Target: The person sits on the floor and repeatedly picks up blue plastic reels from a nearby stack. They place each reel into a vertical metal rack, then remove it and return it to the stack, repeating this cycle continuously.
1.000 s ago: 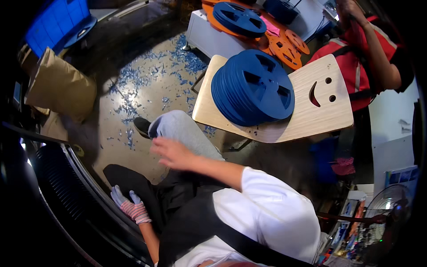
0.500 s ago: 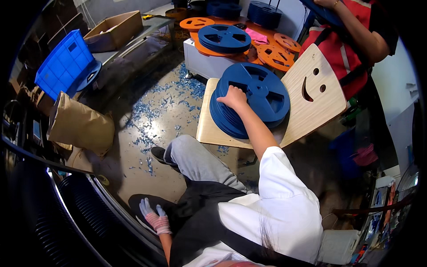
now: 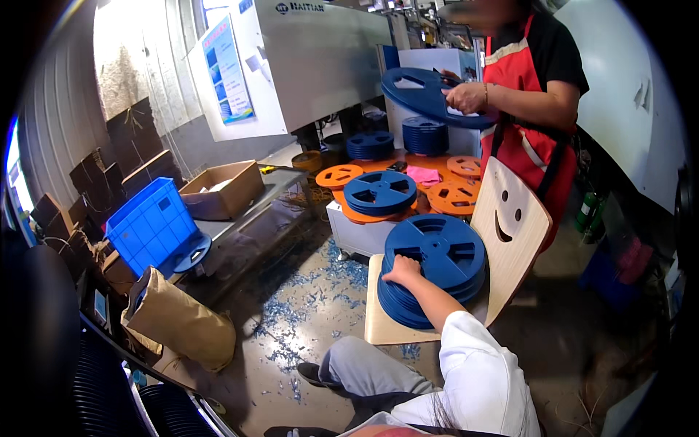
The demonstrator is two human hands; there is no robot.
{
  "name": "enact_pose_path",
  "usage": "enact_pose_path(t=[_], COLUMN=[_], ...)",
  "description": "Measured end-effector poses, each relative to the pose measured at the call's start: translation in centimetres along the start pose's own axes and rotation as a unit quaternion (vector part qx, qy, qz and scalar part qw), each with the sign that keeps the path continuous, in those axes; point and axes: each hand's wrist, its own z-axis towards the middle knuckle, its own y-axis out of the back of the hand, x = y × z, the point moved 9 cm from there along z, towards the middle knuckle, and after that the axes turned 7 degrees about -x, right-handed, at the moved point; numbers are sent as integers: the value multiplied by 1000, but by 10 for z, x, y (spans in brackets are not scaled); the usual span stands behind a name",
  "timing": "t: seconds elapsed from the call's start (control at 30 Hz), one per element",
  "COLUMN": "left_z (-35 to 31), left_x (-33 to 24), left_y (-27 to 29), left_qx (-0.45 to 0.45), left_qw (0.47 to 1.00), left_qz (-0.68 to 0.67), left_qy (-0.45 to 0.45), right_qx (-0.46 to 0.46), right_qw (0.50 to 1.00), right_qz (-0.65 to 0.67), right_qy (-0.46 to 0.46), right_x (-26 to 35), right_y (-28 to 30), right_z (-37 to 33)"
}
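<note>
A stack of blue plastic reels [image 3: 445,251] sits on the wooden seat [image 3: 376,309] of a chair in front of me. My bare right hand [image 3: 403,269] is at the left side of the stack, its fingers closed over the rim of the top reel by one of the cutouts. That reel lies flat on the others. At the bottom edge, only what look like the gloved fingertips of my left hand [image 3: 293,432] show, against something dark. The rest of that hand is cut off.
Across the chair, a person in a red apron [image 3: 502,80] holds another blue reel [image 3: 415,95]. Orange reel discs [image 3: 451,197] and more blue reels [image 3: 378,193] cover a low cabinet. A blue crate [image 3: 149,226], cardboard box [image 3: 226,189] and brown sack [image 3: 182,320] stand left. Blue shavings [image 3: 291,306] litter the floor.
My view has tilted up, bringing in the person's upper body and a large white machine. My left hand has nearly left the picture. The right hand keeps its place on the stack.
</note>
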Motion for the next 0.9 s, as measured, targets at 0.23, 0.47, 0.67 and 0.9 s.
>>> enact_pose_path(t=[0.23,0.47,0.67,0.9], left_z=[-5,-10,-13,-16], left_x=[16,21,27,35], left_y=[-14,-20,-25,-28], left_qx=[20,26,33,37], left_qw=[999,998,996,995], left_qz=[-22,-35,-42,-43], left_qy=[44,53,69,82], right_qx=[80,210,318,384], right_qw=[997,977,944,910], right_qz=[-7,-31,74,121], right_qy=[18,8,-53,-97], right_x=[7,-4,-7,-20], right_y=[-4,-27,-45,-79], right_z=[-12,10,18,18])
